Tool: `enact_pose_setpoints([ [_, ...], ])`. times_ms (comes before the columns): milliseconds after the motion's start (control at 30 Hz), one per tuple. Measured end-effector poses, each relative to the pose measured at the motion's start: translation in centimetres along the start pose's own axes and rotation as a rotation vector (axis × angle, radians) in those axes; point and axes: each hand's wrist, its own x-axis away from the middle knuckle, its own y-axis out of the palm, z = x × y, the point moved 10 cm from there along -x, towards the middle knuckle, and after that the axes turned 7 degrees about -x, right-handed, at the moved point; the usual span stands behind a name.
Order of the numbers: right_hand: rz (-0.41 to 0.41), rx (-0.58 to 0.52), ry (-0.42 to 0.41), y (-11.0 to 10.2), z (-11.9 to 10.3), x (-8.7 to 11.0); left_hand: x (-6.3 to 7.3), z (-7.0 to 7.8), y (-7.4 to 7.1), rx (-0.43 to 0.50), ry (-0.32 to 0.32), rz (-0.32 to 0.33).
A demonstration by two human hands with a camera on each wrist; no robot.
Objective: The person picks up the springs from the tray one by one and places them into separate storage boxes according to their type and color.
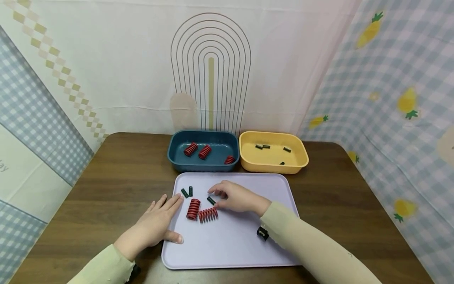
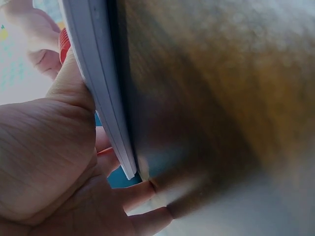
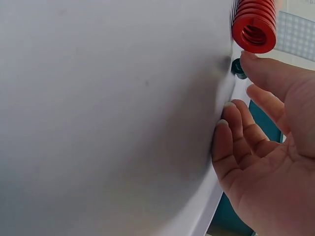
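My right hand reaches over the lilac tray, thumb and fingers apart on either side of a small dark green spring. In the right wrist view, this spring lies close to the thumb tip, and no pinch shows. Across the tray's left rim rests my left hand, fingers spread and thumb on the tray. Near its fingertips lie two more green springs, one slanted and one upright in view. A thick red spring and a looser-coiled red spring lie between the hands.
Behind the tray, a blue bin holds 3 red springs. Beside it on the right, a yellow bin contains several small green springs. Everything stands on a brown wooden table, with patterned cloth hanging behind and at the sides.
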Motion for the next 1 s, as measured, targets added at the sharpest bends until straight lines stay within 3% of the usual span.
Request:
enact_pose_setpoints([
  [700,0.026,0.065,0.012,0.4,0.1,0.0,-0.1,-0.2,0.1,-0.001,-0.006,0.003],
  [833,0.049,0.024,0.023,0.3,0.2,0.1,0.0,-0.2,0.5,0.007,-0.01,-0.012],
  [1000,0.133,-0.075,0.021,-0.6,0.5,0.2,-0.1,-0.2,0.4,-0.005,-0.005,-0.001],
])
